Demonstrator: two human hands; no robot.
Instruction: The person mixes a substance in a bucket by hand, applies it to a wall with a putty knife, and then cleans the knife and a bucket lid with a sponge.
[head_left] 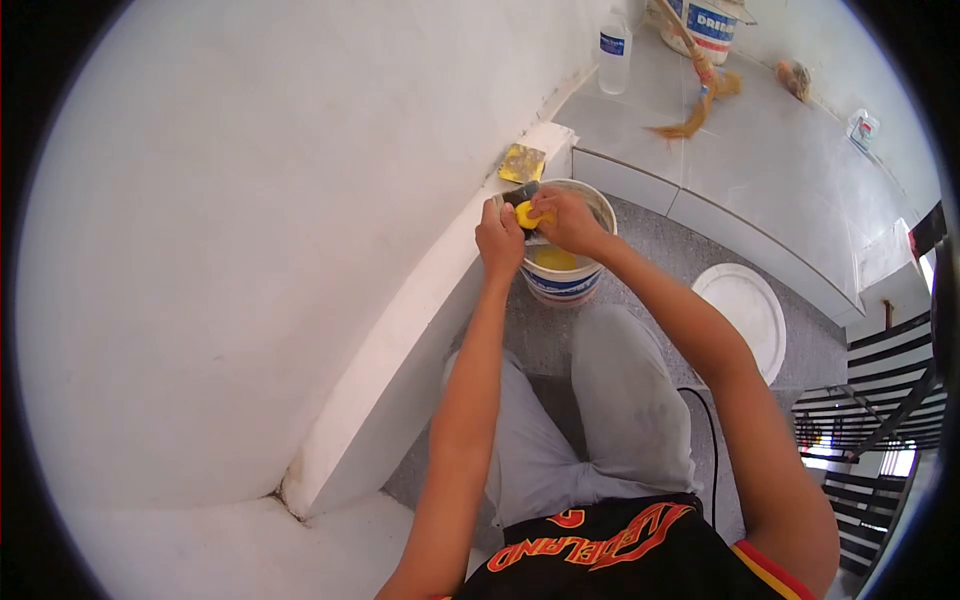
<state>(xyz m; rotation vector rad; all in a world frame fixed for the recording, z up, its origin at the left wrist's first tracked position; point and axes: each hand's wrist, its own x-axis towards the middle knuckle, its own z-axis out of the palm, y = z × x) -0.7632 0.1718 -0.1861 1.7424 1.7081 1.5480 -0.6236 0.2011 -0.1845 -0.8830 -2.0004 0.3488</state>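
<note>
Above the bucket [563, 283], our right hand [566, 221] pinches a yellow sponge [527, 214] against the scraper [521, 193], which our left hand [499, 241] clenches. Beyond the bucket, a pail [712, 24] reads "DRI"; our shirt [600, 548] reads "ELAND".

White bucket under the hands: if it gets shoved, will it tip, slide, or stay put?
The bucket looks squat and wide-based, so probably hard to tip. The yellow contents inside suggest some weight, perhaps sloshing. On the rough speckled floor it would likely drag, not glide.
</note>
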